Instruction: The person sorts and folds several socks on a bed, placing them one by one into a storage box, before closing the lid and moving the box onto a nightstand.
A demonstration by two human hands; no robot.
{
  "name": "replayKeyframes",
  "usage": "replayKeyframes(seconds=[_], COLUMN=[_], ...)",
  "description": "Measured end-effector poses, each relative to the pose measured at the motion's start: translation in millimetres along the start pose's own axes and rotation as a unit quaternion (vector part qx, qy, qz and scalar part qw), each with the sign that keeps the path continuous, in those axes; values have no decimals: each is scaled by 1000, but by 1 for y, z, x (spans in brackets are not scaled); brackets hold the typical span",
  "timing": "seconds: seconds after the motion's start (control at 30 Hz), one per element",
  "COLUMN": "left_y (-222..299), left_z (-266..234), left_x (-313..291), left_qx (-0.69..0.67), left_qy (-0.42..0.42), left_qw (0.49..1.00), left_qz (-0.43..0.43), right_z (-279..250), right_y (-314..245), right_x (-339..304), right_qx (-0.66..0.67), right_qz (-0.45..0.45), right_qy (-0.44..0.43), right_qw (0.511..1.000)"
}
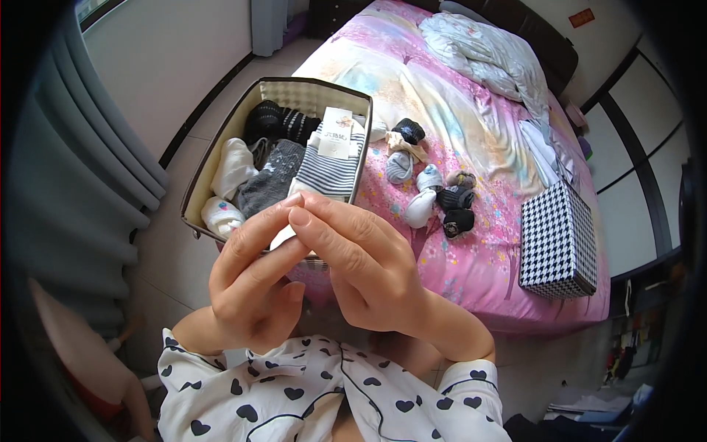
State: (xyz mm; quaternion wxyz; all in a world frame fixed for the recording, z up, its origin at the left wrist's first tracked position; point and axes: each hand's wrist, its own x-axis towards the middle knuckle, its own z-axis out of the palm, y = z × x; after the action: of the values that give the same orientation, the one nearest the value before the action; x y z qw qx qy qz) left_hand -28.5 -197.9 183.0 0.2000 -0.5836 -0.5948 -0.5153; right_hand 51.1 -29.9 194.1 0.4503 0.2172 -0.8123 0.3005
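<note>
My left hand [254,276] and my right hand [372,265] are raised in front of me, their fingertips meeting like a roof. The fingers are stretched out and no held thing shows. A small white patch shows in the gap between them; I cannot tell what it belongs to. Just behind the hands is an open storage box [193,193] with a cream lining. Inside lie a grey sock bundle [274,175], white sock bundles [234,168], black patterned socks [276,121] and striped socks [329,171] with a white card label [336,132]. My hands hide its near edge.
Several rolled sock bundles [421,208] lie on the bed's pink flowered sheet [471,272], right of the box. A black-and-white houndstooth box [557,239] stands at the bed's near right corner. Farther back is a crumpled quilt [486,62]. Grey curtains [92,140] hang at left.
</note>
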Motion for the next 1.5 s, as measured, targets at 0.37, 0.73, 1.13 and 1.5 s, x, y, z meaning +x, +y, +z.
replayKeyframes(seconds=[0.37,0.73,1.13,1.5], left_y=[25,-24,-30,-22], left_z=[163,303,303,294], left_x=[-2,-29,-32,-30], left_qx=[-242,-193,-200,-251], left_qy=[-120,-129,-170,-174], left_qw=[959,945,938,916], left_qz=[-88,-231,-228,-261], right_z=[-62,-90,-83,-94], right_y=[19,89,101,91], right_x=[-110,-211,-228,-225], right_qx=[-42,-116,-198,-185], right_qz=[243,448,475,450], right_qy=[168,322,281,295], right_qw=[955,826,810,822])
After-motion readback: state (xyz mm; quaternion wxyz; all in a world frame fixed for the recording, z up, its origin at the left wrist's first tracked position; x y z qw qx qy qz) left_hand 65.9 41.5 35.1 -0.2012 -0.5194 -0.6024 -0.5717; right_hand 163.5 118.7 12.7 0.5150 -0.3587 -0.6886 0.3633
